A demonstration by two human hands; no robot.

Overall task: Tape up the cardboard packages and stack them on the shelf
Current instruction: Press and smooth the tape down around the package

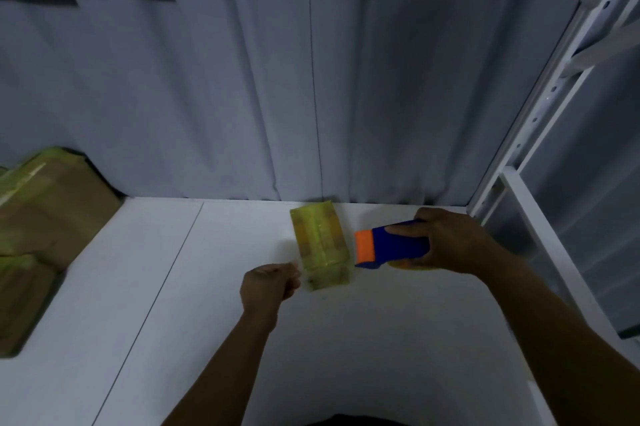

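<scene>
Taping seems nearly done on the small package (320, 245), wrapped in yellow-green tape and lying on the shelf (207, 321) between my grips, just left of the tape dispenser (394, 244) my right grip (446, 242) clasps. My left grip (268, 283) is curled at its near corner, pinching tape or nothing, I cannot tell. Next I'd free it and carry it to the stacked packages (45, 204) well left of that grip.

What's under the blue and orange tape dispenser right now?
A sliver of yellow tape roll shows beneath the blue and orange tape dispenser; the right hand covers the rest.
</scene>
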